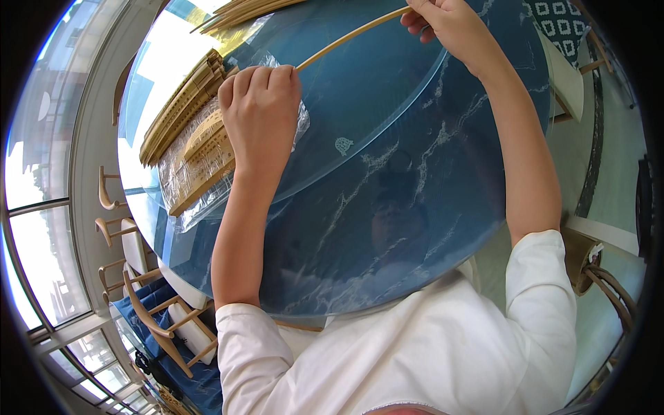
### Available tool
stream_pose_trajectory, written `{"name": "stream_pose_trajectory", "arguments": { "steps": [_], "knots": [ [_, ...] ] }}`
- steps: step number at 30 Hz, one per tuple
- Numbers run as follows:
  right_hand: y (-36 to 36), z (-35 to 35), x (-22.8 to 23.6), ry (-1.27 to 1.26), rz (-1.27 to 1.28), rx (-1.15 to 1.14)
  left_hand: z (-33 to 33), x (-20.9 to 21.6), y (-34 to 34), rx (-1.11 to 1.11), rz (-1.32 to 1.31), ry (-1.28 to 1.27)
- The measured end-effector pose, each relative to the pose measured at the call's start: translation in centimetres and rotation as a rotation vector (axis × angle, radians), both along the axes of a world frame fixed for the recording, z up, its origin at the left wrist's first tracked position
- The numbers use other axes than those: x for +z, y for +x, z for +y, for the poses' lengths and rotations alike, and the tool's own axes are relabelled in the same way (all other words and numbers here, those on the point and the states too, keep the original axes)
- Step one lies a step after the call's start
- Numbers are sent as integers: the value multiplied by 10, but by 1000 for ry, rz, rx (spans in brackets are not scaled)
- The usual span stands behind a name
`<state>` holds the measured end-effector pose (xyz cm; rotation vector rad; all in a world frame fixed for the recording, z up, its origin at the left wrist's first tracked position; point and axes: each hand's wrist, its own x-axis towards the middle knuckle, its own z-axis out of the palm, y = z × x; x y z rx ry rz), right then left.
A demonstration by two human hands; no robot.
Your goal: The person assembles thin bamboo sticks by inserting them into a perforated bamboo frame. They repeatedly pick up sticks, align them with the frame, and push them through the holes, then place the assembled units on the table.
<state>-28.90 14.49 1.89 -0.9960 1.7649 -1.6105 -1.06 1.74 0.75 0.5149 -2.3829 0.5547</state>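
My left hand (261,104) is closed around the near-left end of a thin, pale yellow stick (346,39) that looks like bamboo. Pinched between the fingers of my right hand (443,28), at the top edge of the view, is the stick's other end. It stretches between both hands above the table, slightly bowed. Beside my left hand lies a bundle of brown slatted strips (183,104). Lighter flat wooden pieces with small holes (207,149) rest next to it on clear plastic wrap (187,220), partly hidden by my left hand and wrist.
Several long thin sticks (242,14) lie at the far side. A clear glass turntable (373,90) sits on the dark blue marbled table (415,214). Wooden chairs (162,325) stand at the lower left, near large windows (45,256). A brown bag (584,259) is at the right.
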Motion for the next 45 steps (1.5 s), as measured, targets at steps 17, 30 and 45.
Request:
{"name": "stream_pose_trajectory", "arguments": {
  "steps": [17,30,45],
  "knots": [
    [-11,-2,-19,-27,-102,212,-7,-3,-1,-133,153,-25],
    [55,-11,-19,1,-125,341,17,-6,-7,-154,90,37],
    [31,-10,-18,-60,-364,391,14,-2,-3,-123,130,12]
  ]
}}
